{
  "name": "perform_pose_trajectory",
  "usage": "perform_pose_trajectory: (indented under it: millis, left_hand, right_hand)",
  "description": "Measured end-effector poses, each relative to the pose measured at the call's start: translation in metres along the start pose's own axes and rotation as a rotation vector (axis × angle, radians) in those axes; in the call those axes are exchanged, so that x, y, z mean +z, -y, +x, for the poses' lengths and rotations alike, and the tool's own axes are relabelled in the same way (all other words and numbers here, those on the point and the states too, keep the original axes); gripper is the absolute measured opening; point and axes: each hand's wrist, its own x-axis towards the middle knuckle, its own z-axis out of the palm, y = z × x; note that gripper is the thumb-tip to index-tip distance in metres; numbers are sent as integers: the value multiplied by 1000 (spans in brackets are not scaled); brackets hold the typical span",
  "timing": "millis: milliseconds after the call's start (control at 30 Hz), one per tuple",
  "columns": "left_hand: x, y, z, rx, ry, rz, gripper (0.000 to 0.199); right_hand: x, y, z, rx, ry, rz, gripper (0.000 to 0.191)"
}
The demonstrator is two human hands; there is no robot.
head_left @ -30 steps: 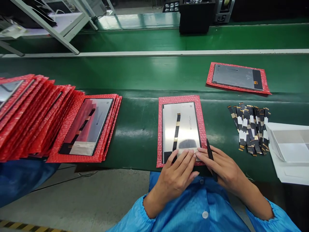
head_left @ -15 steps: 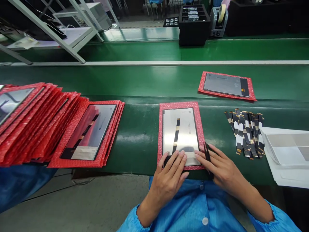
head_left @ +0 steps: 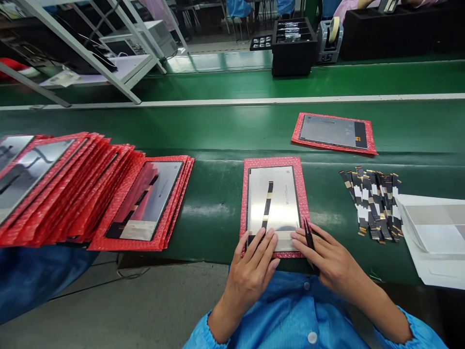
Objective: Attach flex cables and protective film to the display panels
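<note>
In front of me a display panel (head_left: pixel 283 194) lies face down on a red bubble-wrap bag (head_left: pixel 304 198). A thin black flex cable (head_left: pixel 268 206) runs up the panel's silvery back. My left hand (head_left: pixel 252 271) rests flat on the panel's lower left part, its fingers stretched over the cable's lower end, which they hide. My right hand (head_left: pixel 327 254) holds black tweezers (head_left: pixel 309 237) between its fingers, tips pointing away from me. Its fingertips touch the panel's lower right edge.
Several red bags with panels (head_left: pixel 145 203) lean in an overlapping row at left. Another bagged panel (head_left: pixel 334 131) lies farther back at right. A heap of flex cables (head_left: pixel 374 203) and white sheets (head_left: pixel 432 228) sit at right. Behind stand a black bin (head_left: pixel 292 58) and a tape dispenser (head_left: pixel 330 41).
The camera view has shifted slightly. Both hands stay at the panel's lower end; the fingers move only a little, and the tweezers remain in my right hand.
</note>
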Motion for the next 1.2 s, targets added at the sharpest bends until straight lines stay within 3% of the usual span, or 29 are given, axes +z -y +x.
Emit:
perform_pose_trajectory:
  millis: [133, 300, 500, 733, 800, 867, 933, 1000, 1100, 1200]
  left_hand:
    - [2, 2, -1, 0, -16, 14, 52]
    - [4, 2, -1, 32, -28, 8, 53]
    - [4, 5, -3, 23, -14, 85, 55]
    - [-3, -1, -5, 37, 60, 102, 58]
    - [-9, -1, -2, 48, -19, 132, 56]
    - [-18, 4, 6, 4, -192, 185, 45]
    - [-32, 13, 22, -76, -375, 232, 30]
    - [-46, 21, 43, -164, -479, 255, 24]
    - [-63, 25, 71, -239, -484, 249, 20]
    - [-66, 23, 87, -237, -446, 172, 17]
  right_hand:
    - [3, -1, -2, 43, -11, 23, 93]
    - [4, 0, 3, -9, 49, -71, 89]
    - [8, -1, 4, 14, -29, -24, 93]
    - [17, -6, 2, -59, -106, -118, 93]
    - [19, -7, 2, -75, -129, -138, 94]
    - [19, -7, 3, -92, -151, -170, 94]
    - [19, -8, 4, -111, -177, -193, 95]
    - [20, -8, 6, -131, -209, -202, 94]
    - [22, -10, 6, -131, -255, -221, 94]
    - [27, -12, 6, -124, -283, -280, 95]
